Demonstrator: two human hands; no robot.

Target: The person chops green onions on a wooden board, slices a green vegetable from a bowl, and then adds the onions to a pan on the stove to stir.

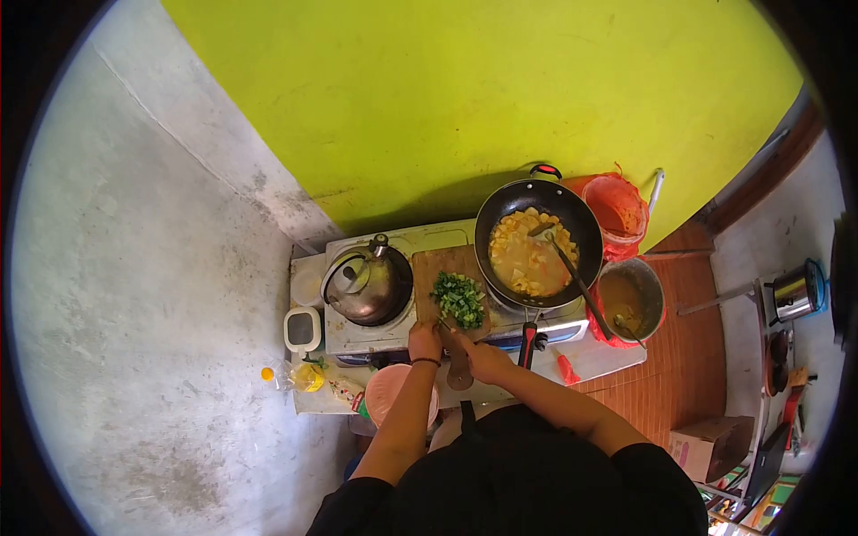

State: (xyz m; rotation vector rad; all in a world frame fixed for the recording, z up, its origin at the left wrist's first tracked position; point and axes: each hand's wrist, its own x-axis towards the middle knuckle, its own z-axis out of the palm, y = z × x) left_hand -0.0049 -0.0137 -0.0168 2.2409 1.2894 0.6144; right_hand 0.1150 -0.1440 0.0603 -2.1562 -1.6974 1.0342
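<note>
Chopped green leaves (458, 299) lie in a pile on a wooden cutting board (433, 264), which rests on the stove between the kettle and the pan. Just below the pile, my left hand (424, 342) is closed at the board's lower edge, around something too small to make out. My right hand (485, 359) is closed beside it, to the right of the board's handle (459, 371); what its fingers hold is hidden. A black pan (585, 223) with yellow cubes in liquid (527, 259) and a ladle stands right of the board.
A metal kettle (366, 290) stands left of the board. The pan's handle (527, 347) points toward me. At the right are a pot of brown liquid (657, 290) and a red-lined bucket (617, 201). A pink basin (386, 389) and an oil bottle (308, 377) sit at the lower left.
</note>
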